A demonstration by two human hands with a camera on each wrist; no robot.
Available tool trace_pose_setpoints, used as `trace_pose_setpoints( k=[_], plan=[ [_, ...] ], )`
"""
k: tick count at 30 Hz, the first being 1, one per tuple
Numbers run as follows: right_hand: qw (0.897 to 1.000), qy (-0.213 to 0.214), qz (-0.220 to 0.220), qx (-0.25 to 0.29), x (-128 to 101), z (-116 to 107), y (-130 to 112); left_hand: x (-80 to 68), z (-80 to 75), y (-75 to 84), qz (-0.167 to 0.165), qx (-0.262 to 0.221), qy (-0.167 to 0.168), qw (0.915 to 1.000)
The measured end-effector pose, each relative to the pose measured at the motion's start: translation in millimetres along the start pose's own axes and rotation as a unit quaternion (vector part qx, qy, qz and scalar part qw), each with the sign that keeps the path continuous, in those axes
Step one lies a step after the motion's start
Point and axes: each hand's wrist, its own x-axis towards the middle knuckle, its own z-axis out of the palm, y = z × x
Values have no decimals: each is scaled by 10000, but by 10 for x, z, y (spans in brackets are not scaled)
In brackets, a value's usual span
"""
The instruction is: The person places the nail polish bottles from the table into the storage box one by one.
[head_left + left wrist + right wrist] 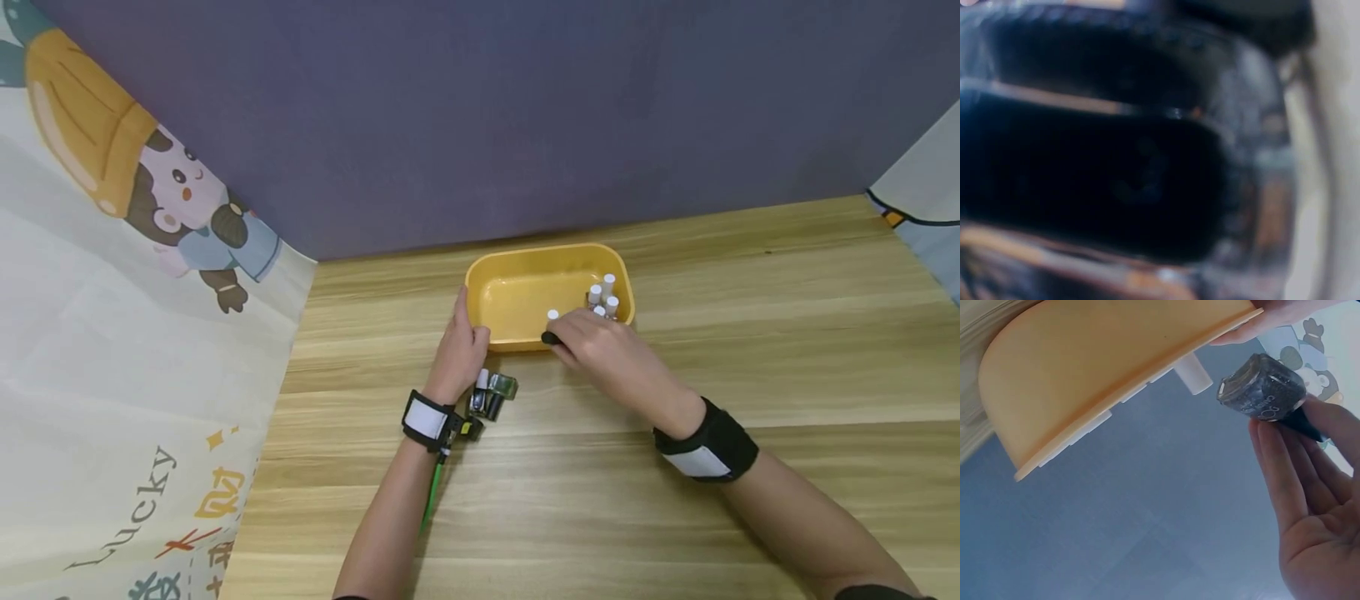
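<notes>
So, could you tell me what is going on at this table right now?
A person is handling small nail polish bottles at a yellow tub on a wooden table. The right hand holds a dark bottle by its black cap at the tub's near rim. The left hand rests against the tub's left end. Several white-capped bottles already stand inside, and a few more bottles lie on the table beside the left wrist.

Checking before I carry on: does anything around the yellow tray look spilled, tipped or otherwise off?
Nothing looks spilled or damaged. White-capped bottles stand upright in the yellow oval plastic tray. The left hand rests on its rim; the right hand holds a dark glittery bottle. More small bottles wait on the wooden table. The left wrist view is blurred.
</notes>
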Motion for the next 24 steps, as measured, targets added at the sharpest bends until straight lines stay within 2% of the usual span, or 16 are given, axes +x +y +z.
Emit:
trace_pose_setpoints(
  k=[9, 24],
  plan=[
    [9998, 39, 132, 116, -26, -7, 69, 5, 15, 10, 47, 28, -25, 10000],
    [9979, 462, 298, 343, 7, -5, 227, -13, 15, 17, 51, -7, 7, 10000]
  ],
)
